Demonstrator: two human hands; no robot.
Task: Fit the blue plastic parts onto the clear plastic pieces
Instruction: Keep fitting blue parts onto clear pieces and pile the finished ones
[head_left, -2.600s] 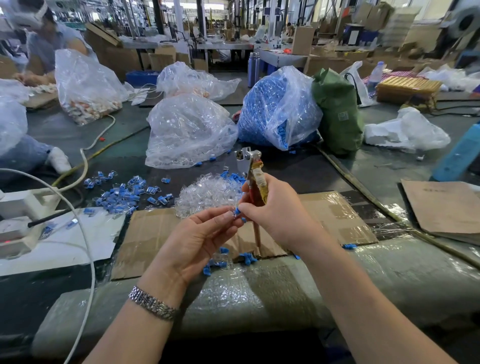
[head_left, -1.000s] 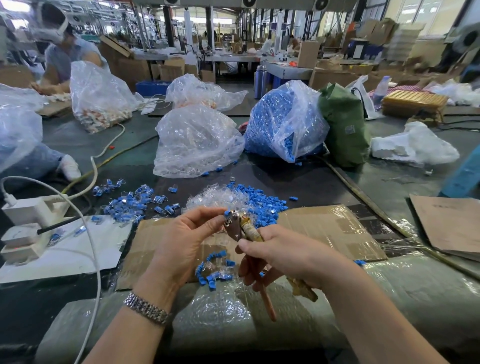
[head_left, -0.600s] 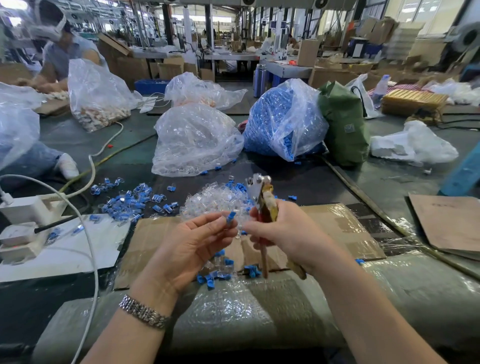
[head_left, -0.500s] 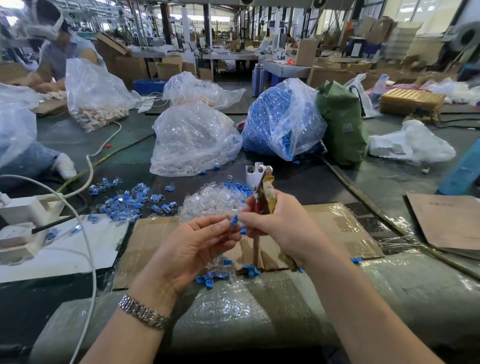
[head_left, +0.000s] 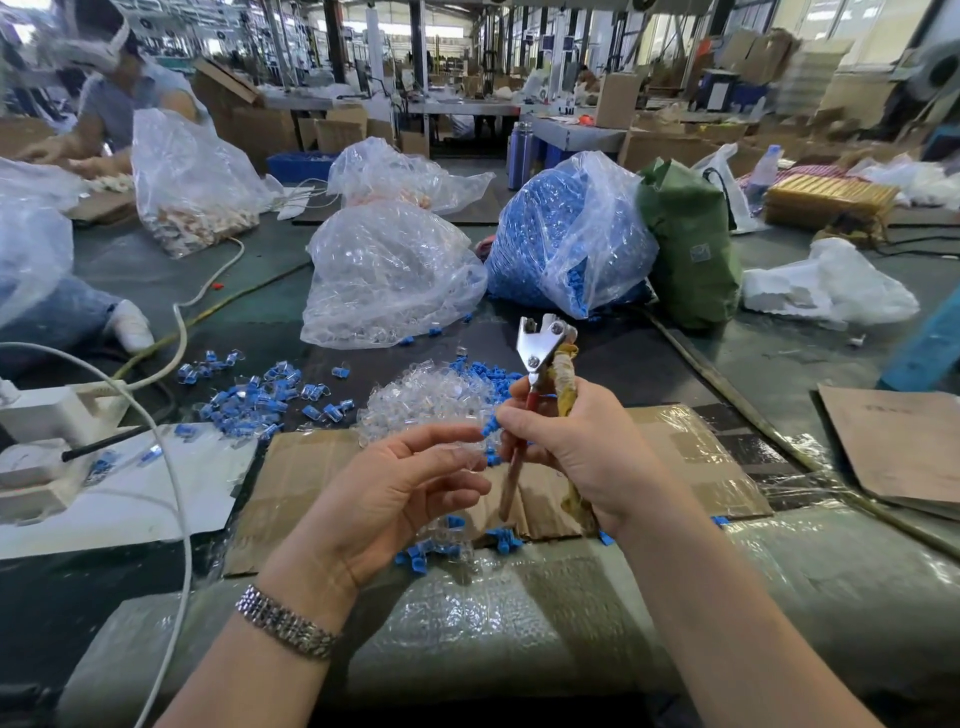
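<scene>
My right hand (head_left: 576, 447) grips a pair of metal pliers (head_left: 543, 345) upright, jaws up, and its thumb and forefinger pinch a small blue part (head_left: 489, 427). My left hand (head_left: 400, 493) meets it from the left, fingertips holding a clear plastic piece (head_left: 470, 457) just under the blue part. Behind the hands lies a heap of clear pieces (head_left: 431, 402) with loose blue parts (head_left: 485, 371) at its far edge. A few blue parts (head_left: 415, 558) lie on the cardboard below my left hand.
Fitted blue-and-clear pieces (head_left: 254, 397) are scattered at the left. Bags of clear pieces (head_left: 389, 275) and blue parts (head_left: 561, 234) stand behind, beside a green bag (head_left: 691, 244). A white power strip (head_left: 57, 410) with cable sits far left. Another person (head_left: 119, 98) works at the back left.
One second ago the pliers were tilted low over the left fingers. My right hand has raised them upright, and both hands' fingertips have come together around the blue part.
</scene>
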